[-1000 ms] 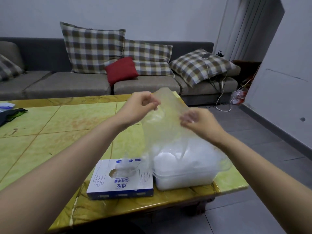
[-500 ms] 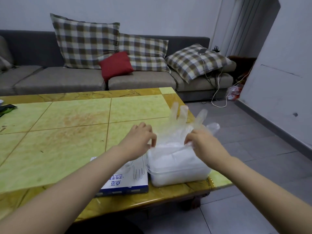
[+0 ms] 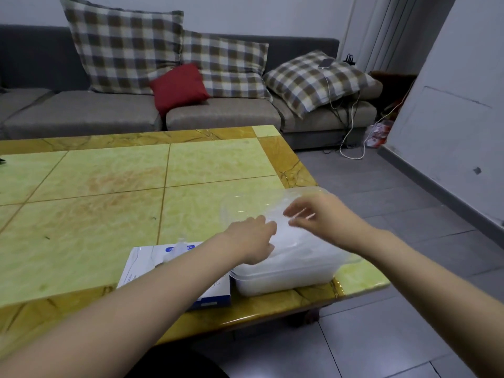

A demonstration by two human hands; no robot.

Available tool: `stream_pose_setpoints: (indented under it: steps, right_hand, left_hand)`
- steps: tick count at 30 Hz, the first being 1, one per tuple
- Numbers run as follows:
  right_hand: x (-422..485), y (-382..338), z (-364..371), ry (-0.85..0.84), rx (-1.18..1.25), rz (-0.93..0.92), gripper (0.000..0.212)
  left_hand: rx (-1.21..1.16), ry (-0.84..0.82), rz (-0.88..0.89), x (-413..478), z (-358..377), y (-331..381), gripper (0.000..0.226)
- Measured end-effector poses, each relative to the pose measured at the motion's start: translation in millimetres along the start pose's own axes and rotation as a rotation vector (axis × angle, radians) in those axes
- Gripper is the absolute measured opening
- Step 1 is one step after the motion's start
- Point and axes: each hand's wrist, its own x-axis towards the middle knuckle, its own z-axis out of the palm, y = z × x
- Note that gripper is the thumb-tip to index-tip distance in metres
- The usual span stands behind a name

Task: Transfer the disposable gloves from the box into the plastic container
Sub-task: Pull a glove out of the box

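Observation:
A clear plastic container [image 3: 286,279] stands at the table's near right corner, filled with a white pile of disposable gloves [image 3: 300,249]. My left hand [image 3: 253,241] reaches over its left rim, fingers curled down onto a clear glove on top of the pile. My right hand [image 3: 319,214] hovers over the container's far side, blurred, thumb and fingertips pinched on the same thin film. The white and blue glove box [image 3: 139,264] lies just left of the container, partly hidden by my left forearm, with a glove [image 3: 178,244] poking from its slot.
A clear rounded plastic shape [image 3: 240,203], lid or film, lies behind the container. The yellow-green tiled table [image 3: 109,186] stretches left and away. A grey sofa [image 3: 218,115] with checked cushions stands beyond; cables [image 3: 351,148] trail on the grey floor at right.
Both hands came down from chest height with the clear glove and brought it onto the pile in the container. The view has tilted down and to the right.

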Motion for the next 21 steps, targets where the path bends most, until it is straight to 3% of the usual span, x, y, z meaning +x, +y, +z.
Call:
stream_pose_setpoints:
  steps: [4, 9, 16, 21]
  right_hand:
    - [13, 26, 31, -0.405, -0.313, 0.116, 0.049]
    - [36, 53, 50, -0.523, -0.409, 0.140, 0.064]
    - [46, 64, 60, -0.709, -0.454, 0.147, 0.067]
    - [44, 57, 51, -0.678, -0.350, 0.210, 0.065]
  left_hand:
    - [0.045, -0.217, 0.003, 16, 14, -1, 0.053]
    - [0.081, -0.385, -0.050, 32, 21, -4, 0.068]
    - [0.185, -0.419, -0.100, 35, 19, 8, 0.078]
    - [0.211, -0.451, -0.046, 40, 18, 3, 0.070]
